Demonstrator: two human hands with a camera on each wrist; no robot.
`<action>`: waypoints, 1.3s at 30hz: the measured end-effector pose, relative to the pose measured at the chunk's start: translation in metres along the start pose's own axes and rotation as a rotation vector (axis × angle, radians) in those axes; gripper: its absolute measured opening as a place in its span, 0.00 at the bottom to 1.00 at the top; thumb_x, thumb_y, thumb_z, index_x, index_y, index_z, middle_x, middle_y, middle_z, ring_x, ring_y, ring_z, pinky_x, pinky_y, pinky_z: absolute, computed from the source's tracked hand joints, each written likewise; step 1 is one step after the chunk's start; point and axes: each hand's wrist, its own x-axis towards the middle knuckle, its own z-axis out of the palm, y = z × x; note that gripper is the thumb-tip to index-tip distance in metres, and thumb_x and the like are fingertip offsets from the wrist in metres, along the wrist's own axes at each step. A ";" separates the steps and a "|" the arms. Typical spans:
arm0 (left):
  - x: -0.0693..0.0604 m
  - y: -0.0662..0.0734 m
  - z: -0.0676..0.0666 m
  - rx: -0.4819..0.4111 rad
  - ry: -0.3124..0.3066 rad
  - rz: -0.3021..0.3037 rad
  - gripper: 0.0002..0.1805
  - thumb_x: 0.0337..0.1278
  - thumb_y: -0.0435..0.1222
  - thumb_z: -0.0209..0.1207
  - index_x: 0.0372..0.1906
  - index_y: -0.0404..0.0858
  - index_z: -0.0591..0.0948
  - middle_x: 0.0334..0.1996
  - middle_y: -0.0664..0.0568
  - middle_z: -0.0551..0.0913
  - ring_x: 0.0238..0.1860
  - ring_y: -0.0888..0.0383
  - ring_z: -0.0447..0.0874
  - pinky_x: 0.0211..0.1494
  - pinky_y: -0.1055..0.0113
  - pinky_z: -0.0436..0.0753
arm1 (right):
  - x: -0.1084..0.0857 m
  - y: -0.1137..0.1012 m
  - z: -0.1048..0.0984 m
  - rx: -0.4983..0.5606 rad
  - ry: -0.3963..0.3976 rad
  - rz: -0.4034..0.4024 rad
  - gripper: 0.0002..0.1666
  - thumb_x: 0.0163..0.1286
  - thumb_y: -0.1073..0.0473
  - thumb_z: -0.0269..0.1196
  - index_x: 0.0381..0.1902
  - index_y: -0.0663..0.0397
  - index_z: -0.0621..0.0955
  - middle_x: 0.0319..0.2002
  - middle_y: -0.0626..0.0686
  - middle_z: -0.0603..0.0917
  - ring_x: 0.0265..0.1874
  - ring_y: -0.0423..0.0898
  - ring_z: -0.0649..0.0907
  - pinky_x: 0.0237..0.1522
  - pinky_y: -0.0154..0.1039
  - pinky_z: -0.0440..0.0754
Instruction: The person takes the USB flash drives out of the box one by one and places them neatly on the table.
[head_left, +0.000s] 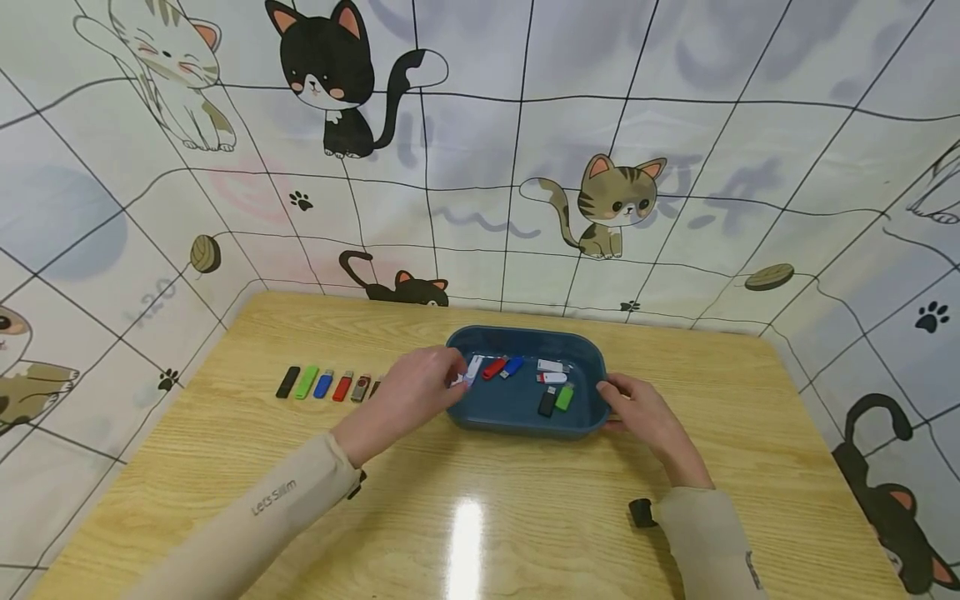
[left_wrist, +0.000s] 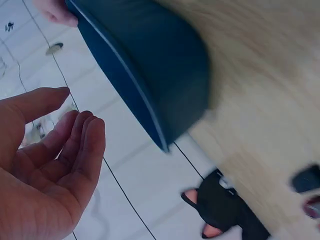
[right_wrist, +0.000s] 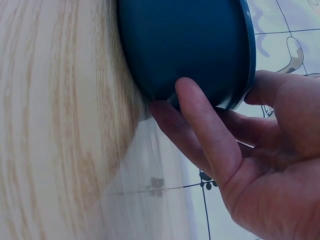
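Note:
A dark blue tray [head_left: 517, 427] sits on the table, with several USB sticks lying inside: a red one [head_left: 494, 368], a blue one [head_left: 513, 367], a black one [head_left: 547, 402], a green one [head_left: 565, 397] and white ones such as this white stick [head_left: 550, 366]. My left hand [head_left: 412, 392] reaches over the tray's left end, close to a white stick [head_left: 474, 367]. In the left wrist view a gap shows between the thumb and the bent fingers [left_wrist: 92, 150], with nothing seen held. My right hand [right_wrist: 240, 155] grips the tray's right end, thumb at the rim, fingers against the outer wall.
Left of the tray stands a row of USB sticks: black [head_left: 288, 382], green [head_left: 306, 382], blue [head_left: 323, 384], red [head_left: 342, 386] and brown with metal [head_left: 361, 387]; the left hand partly covers the row's right end. A cat-patterned sheet [head_left: 480, 208] rises behind the wooden table [head_left: 525, 517].

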 end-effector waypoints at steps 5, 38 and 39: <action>0.026 0.026 0.009 0.075 -0.096 0.106 0.09 0.65 0.40 0.70 0.40 0.38 0.86 0.33 0.52 0.85 0.30 0.58 0.80 0.35 0.62 0.81 | -0.001 0.000 0.001 -0.003 0.004 -0.008 0.35 0.85 0.51 0.51 0.74 0.75 0.64 0.65 0.75 0.73 0.51 0.59 0.87 0.46 0.44 0.87; 0.099 0.088 0.097 0.395 -0.398 0.280 0.11 0.73 0.38 0.60 0.53 0.41 0.87 0.49 0.50 0.88 0.47 0.57 0.85 0.57 0.62 0.83 | 0.002 0.003 -0.001 0.036 -0.012 -0.016 0.34 0.85 0.51 0.50 0.74 0.73 0.65 0.68 0.74 0.72 0.55 0.61 0.85 0.48 0.46 0.87; 0.100 0.088 0.098 0.395 -0.398 0.278 0.10 0.73 0.38 0.60 0.52 0.41 0.87 0.48 0.50 0.88 0.46 0.57 0.85 0.56 0.62 0.84 | 0.002 0.003 -0.001 0.036 -0.014 -0.018 0.34 0.85 0.51 0.50 0.74 0.74 0.65 0.68 0.74 0.71 0.55 0.61 0.85 0.48 0.47 0.87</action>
